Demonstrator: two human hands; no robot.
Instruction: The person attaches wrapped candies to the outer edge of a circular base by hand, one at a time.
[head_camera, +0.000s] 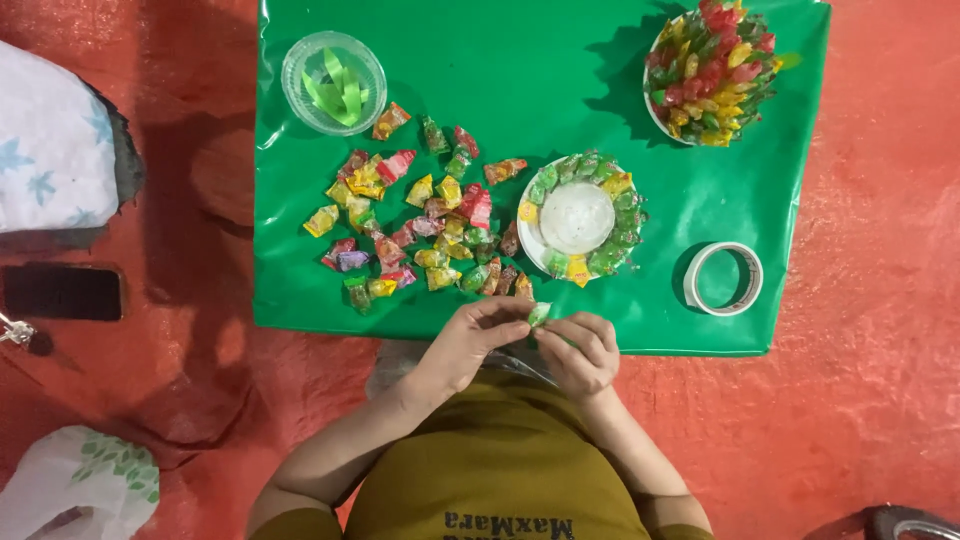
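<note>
I'm pinching a small green candy (539, 313) between both grips, left hand (468, 340) and right hand (580, 352) closing narrowly on it; squeezing unevenly, I'm risking it popping out toward the candy pile (420, 225) just ahead.

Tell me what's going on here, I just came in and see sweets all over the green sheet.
A person sits on the floor at a green sheet. Both hands, left hand and right hand, pinch one small green wrapped candy between them at the sheet's near edge. A loose pile of wrapped candies lies ahead, beside a white disc ringed with candies. A finished candy-covered piece, a tape roll and a tub of green ribbon sit nearby.
</note>
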